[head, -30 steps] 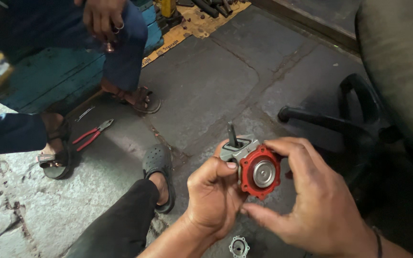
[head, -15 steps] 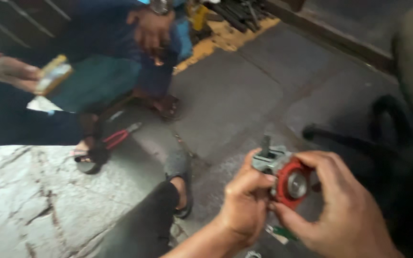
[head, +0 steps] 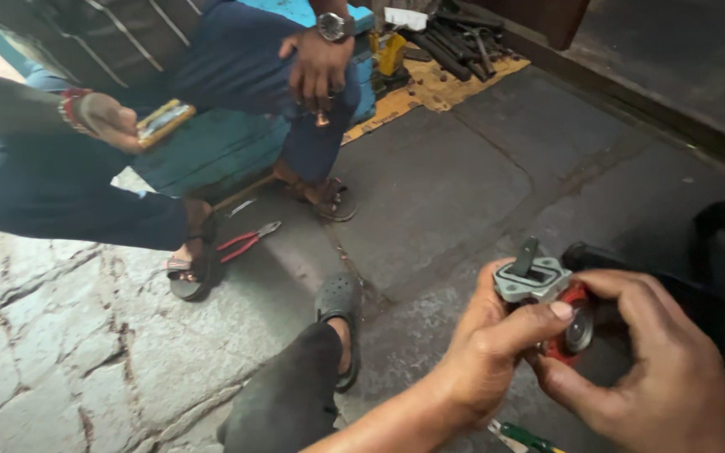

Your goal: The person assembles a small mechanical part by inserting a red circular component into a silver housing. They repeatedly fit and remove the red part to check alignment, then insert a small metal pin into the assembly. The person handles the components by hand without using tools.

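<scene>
Both my hands hold a small machine part (head: 541,289) low at the right of the head view. It has a grey metal block with a dark stub on top and a red round body with a silver disc. My left hand (head: 488,348) grips it from the left, thumb across the grey block. My right hand (head: 660,369) cups the red side from the right and below.
A seated person in blue (head: 169,101) holds a phone (head: 161,122) at the upper left. Red-handled pliers (head: 245,243) lie on the stone floor by their sandal. My sandalled foot (head: 341,323) is below centre. Tools (head: 455,42) lie on a yellow mat at the top. A green-handled tool (head: 526,438) lies under my hands.
The view has swung right and down, so the seated person and pliers shifted in frame. My hands have turned the part so the grey block faces up more.
</scene>
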